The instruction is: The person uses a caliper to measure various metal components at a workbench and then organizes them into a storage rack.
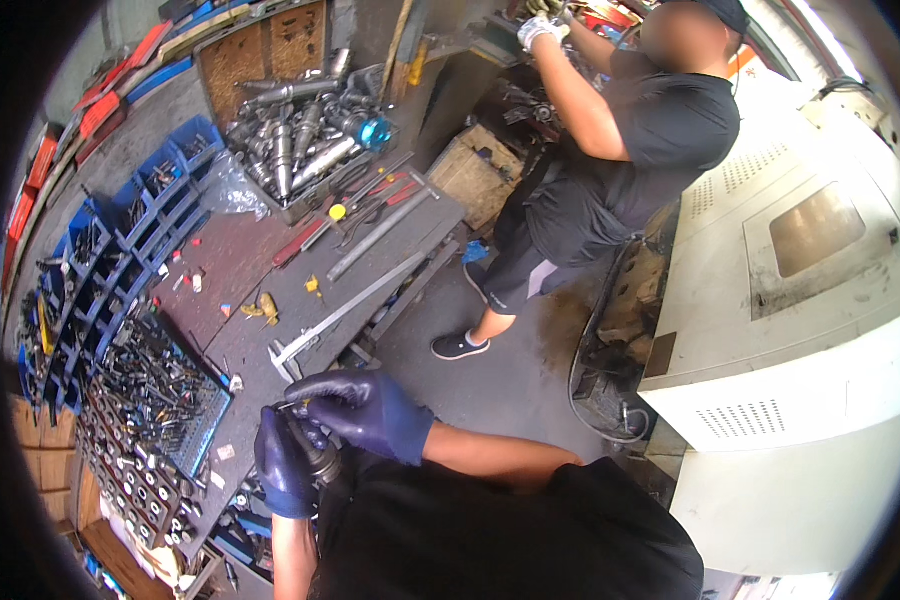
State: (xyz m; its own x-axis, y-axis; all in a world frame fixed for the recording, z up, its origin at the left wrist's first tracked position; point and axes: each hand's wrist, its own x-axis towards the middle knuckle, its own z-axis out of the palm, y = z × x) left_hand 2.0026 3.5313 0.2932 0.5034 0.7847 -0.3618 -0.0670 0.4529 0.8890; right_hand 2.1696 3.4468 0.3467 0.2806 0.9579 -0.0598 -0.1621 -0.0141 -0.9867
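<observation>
Both my hands wear dark blue gloves. My left hand is wrapped around a dark metal tool holder, held upright close to my chest. My right hand sits over the holder's top, its fingertips pinching a small thin tool bit at the holder's nose. Just ahead of my hands, a large steel caliper lies on the workbench.
A co-worker in black with white gloves stands at the back, hands raised at a machine. A crate of steel tool holders sits on the bench's far end. Blue bins and a bit tray lie left. A white machine cabinet stands right.
</observation>
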